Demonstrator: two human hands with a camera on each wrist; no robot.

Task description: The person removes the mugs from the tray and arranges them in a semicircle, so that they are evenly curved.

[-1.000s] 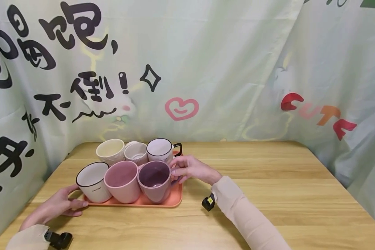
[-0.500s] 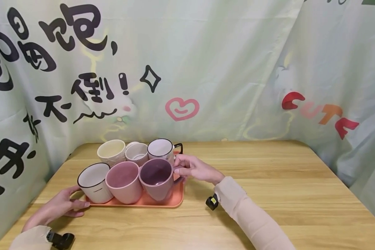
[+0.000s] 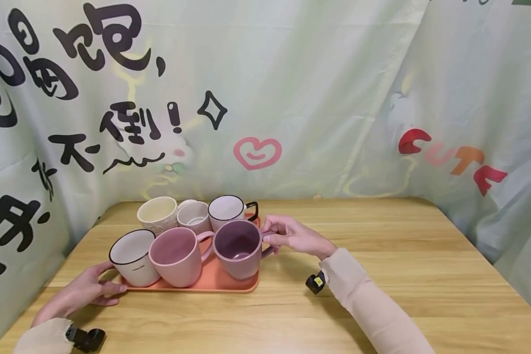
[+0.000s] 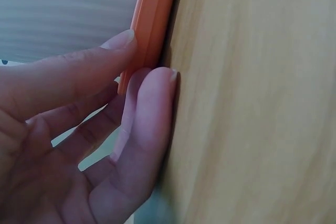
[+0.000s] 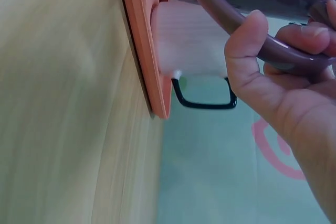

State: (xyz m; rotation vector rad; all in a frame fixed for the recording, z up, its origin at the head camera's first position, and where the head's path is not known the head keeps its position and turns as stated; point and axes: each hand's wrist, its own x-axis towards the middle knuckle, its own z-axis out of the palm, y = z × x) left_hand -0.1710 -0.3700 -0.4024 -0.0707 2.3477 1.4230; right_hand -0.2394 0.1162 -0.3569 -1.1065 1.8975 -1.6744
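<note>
My right hand (image 3: 298, 237) grips the handle (image 5: 281, 53) of a purple mug (image 3: 239, 268) over the right end of an orange tray (image 3: 210, 282). Whether the mug's base touches the tray is hard to tell. To its left stands a pink mug (image 3: 177, 271), its handle turned right. A white mug with a black rim (image 3: 137, 273) fills the tray's front left. There my left hand (image 3: 81, 290) pinches the tray's corner, thumb on the rim (image 4: 155, 19) and fingers below, as the left wrist view shows.
Behind stand a cream mug (image 3: 157, 211), a small ribbed white mug (image 3: 195, 224) and a white mug with a black handle (image 3: 225, 209). The wooden table (image 3: 380, 275) extends right of the tray. A printed curtain (image 3: 318, 98) hangs behind it.
My right hand has moved right with the purple mug, opening a gap beside the pink mug and uncovering its handle. My left hand stays at the tray's corner.
</note>
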